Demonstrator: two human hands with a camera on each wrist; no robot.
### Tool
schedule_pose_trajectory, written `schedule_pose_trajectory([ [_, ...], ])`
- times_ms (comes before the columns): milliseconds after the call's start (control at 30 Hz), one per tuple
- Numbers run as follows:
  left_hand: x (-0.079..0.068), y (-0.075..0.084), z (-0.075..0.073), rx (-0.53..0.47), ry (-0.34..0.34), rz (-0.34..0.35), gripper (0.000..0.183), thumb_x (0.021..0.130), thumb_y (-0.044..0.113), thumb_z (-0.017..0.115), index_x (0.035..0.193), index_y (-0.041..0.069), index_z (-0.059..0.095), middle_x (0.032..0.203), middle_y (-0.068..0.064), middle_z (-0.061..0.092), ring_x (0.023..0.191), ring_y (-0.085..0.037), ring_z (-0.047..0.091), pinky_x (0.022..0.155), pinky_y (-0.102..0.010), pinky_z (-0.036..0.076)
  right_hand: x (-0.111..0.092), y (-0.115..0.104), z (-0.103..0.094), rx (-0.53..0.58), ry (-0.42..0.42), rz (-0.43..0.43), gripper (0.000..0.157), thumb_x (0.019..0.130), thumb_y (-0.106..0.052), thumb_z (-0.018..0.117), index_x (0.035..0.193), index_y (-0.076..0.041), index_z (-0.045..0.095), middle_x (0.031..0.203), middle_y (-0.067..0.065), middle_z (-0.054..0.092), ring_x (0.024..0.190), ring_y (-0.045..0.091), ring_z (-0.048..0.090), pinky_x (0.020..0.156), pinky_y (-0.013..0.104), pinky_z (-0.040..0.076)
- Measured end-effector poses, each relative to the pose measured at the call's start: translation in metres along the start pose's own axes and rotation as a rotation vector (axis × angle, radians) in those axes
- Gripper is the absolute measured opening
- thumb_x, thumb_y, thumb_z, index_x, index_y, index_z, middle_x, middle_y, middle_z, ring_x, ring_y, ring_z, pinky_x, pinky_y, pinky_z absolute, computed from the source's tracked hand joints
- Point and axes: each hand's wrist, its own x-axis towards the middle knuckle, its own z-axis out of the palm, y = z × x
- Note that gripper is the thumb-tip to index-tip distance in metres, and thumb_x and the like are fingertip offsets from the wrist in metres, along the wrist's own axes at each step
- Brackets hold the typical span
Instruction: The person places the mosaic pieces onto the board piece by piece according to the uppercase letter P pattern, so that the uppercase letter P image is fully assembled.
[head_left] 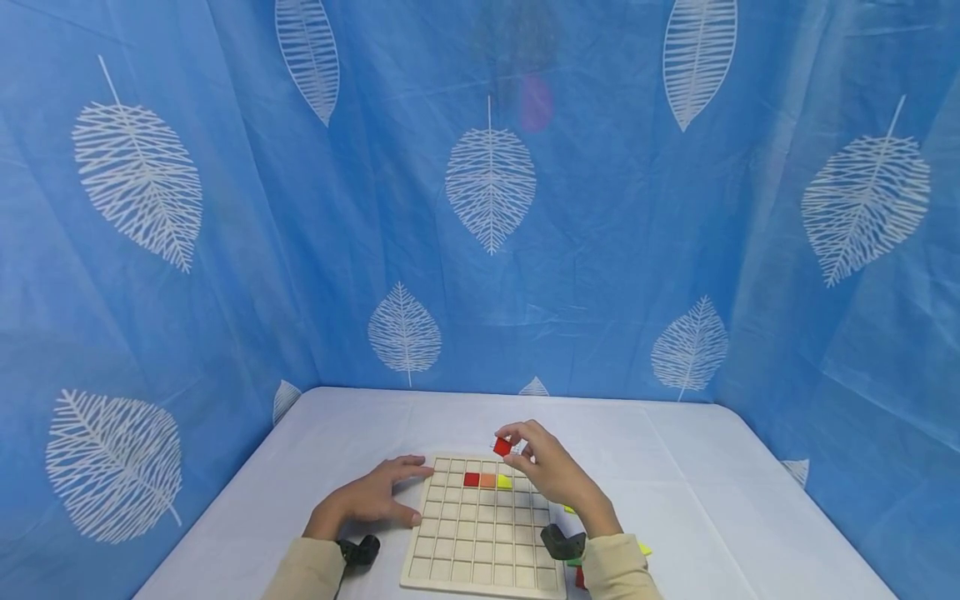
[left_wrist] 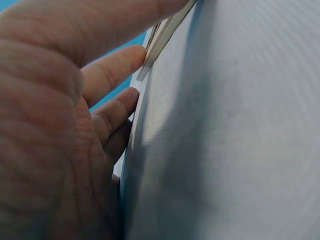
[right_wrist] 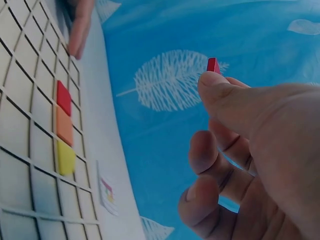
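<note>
A red square tile (head_left: 502, 447) is pinched between the thumb and forefinger of my right hand (head_left: 553, 468), raised over the far edge of a cream grid board (head_left: 472, 529). In the right wrist view only a corner of that red tile (right_wrist: 213, 65) shows past the thumb. Three tiles lie side by side in the board's second row: a dark red tile (head_left: 471, 480), an orange tile (head_left: 487, 481) and a yellow tile (head_left: 505, 482). My left hand (head_left: 378, 492) rests at the board's left edge, fingers spread and fingertips touching its side.
Loose yellow, green and red tiles (head_left: 581, 577) lie right of the board, partly hidden by my right forearm. A small printed card (right_wrist: 107, 195) lies beyond the board's far edge. A white cloth (head_left: 675, 467) covers the table, and a blue leaf-patterned curtain (head_left: 600, 250) surrounds it.
</note>
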Motion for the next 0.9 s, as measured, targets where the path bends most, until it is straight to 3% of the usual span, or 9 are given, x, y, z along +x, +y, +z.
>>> schedule_pose_trajectory([
  [333,0.0,0.001,0.0,0.014,0.0,-0.009,0.08,0.077,0.049,0.082,0.147,0.028,0.052,0.163,-0.008,0.032,0.151,-0.045,0.021,0.113,-0.076,0.019,0.007,-0.002,0.023,0.013,-0.03,-0.014,0.035,0.099,-0.018,0.064,0.134,-0.019,0.057,0.115,-0.003,0.056,0.089,0.011,0.053,0.077,0.025,0.049],
  [567,-0.001,0.003,0.0,0.007,0.006,-0.013,0.079,0.076,0.047,0.083,0.147,0.027,0.052,0.162,-0.008,0.033,0.151,-0.044,0.021,0.112,-0.076,0.019,0.013,0.001,0.038,0.031,-0.048,-0.027,0.032,0.099,-0.018,0.064,0.131,-0.019,0.059,0.112,0.001,0.058,0.081,0.009,0.052,0.073,0.026,0.048],
  [900,0.001,0.0,0.0,0.027,0.002,-0.008,0.078,0.077,0.048,0.082,0.147,0.03,0.052,0.162,-0.007,0.033,0.151,-0.044,0.022,0.112,-0.077,0.019,0.012,0.004,0.051,0.037,-0.047,0.033,0.031,0.098,-0.02,0.065,0.129,-0.016,0.06,0.114,0.005,0.059,0.076,0.008,0.051,0.07,0.027,0.046],
])
